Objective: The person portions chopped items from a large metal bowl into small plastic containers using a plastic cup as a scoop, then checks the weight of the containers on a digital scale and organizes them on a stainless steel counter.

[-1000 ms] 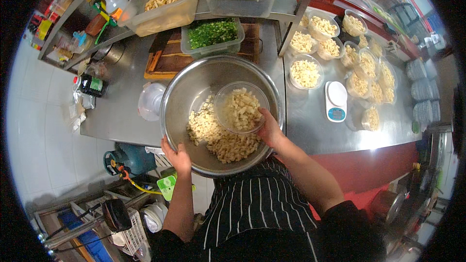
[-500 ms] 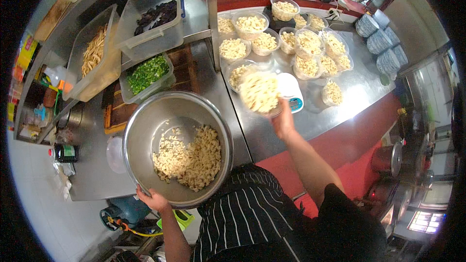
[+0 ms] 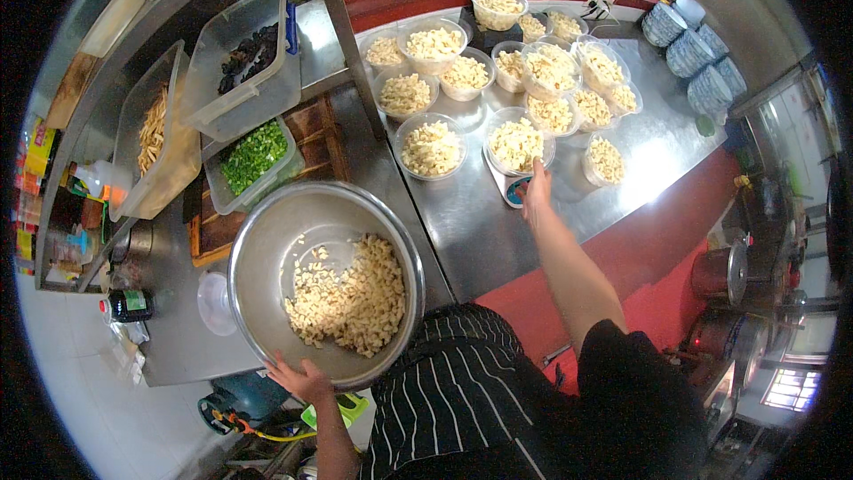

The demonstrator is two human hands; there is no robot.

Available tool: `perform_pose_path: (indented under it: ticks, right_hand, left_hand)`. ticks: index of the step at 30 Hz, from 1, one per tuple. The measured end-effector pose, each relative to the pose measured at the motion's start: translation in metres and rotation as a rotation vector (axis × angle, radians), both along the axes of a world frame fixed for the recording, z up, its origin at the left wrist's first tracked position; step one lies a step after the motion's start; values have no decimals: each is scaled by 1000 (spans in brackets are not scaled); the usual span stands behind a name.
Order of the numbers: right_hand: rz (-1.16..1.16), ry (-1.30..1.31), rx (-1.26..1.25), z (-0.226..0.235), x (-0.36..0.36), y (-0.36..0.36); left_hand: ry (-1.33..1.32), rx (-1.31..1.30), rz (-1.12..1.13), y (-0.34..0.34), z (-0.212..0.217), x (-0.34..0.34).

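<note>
Shifting tub [image 3: 518, 144] over, put its weight on scale [image 3: 514, 194]; kept right hand [image 3: 538, 196] there, couldn't tell grip; splayed left hand [image 3: 304, 382] against bowl [image 3: 265, 280].

With our left hand [image 3: 302, 380] we touch the near side of a wide, round, silver steel bowl [image 3: 267, 240] of pale chopped pieces [image 3: 351, 302]. Our right hand [image 3: 537, 196] touches a round, clear plastic tub [image 3: 508, 169], similarly filled, on a flat white scale [image 3: 503, 188]. Far side: more such tubs [image 3: 496, 23].
</note>
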State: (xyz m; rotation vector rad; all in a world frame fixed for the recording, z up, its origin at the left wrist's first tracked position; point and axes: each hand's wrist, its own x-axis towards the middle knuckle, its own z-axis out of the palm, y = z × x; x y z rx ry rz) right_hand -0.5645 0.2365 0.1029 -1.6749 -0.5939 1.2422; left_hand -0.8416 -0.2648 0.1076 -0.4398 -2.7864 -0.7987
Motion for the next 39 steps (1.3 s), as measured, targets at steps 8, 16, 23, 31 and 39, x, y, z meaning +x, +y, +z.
perform_pose_path:
  ticks: [8, 16, 23, 31, 39]
  right_hand:
    - [1433, -593, 906, 94, -92, -145]
    - [2332, -1243, 633, 28, -177, -247]
    - [2381, -993, 910, -10, -169, -275]
    - [2431, -845, 970, 6, -184, -288]
    - [2063, -450, 726, -21, -181, -267]
  left_hand:
    - [111, -229, -323, 5, 11, 4]
    - [-212, -147, -299, 18, 24, 15]
    - [321, -116, -755, -3, -33, -4]
    - [539, -462, -605, -55, -108, -35]
    - [110, -299, -599, 13, -8, 7]
